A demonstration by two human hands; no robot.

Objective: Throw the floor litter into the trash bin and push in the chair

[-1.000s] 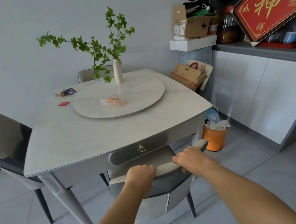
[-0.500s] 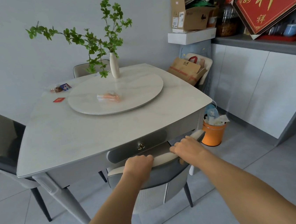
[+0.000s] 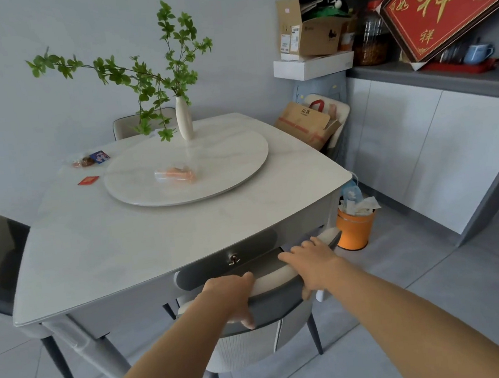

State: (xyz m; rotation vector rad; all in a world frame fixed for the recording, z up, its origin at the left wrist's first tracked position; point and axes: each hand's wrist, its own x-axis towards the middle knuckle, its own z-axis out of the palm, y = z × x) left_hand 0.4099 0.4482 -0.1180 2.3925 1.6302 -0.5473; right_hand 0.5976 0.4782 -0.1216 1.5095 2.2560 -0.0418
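Your left hand [image 3: 231, 295] is on the top edge of the chair [image 3: 265, 319] back. Its grip is closed over the edge, with the thumb hanging down the back of the chair. Your right hand [image 3: 311, 259] is on the same edge, a bit further along toward the orange bin. Its fingers [image 3: 292, 253] lie flat and stretched over the top, with the thumb down behind, so this grip is looser but it does have hold of the chair too.

The chair is tucked in under the tabletop [image 3: 119, 251]. Its back is just beside the tabletop's near edge, right below the small drawer knob [image 3: 234, 258].

On the tabletop sits a round turning plate [image 3: 233, 166] with a clear wrapped snack [image 3: 176, 175] on it. A white vase [image 3: 184, 121] with green branches stands at the far side of that plate.

The trash bin [image 3: 354, 230] is orange. It stands on the floor just past the tabletop's right corner, and it is full of white paper scraps [image 3: 359, 206].
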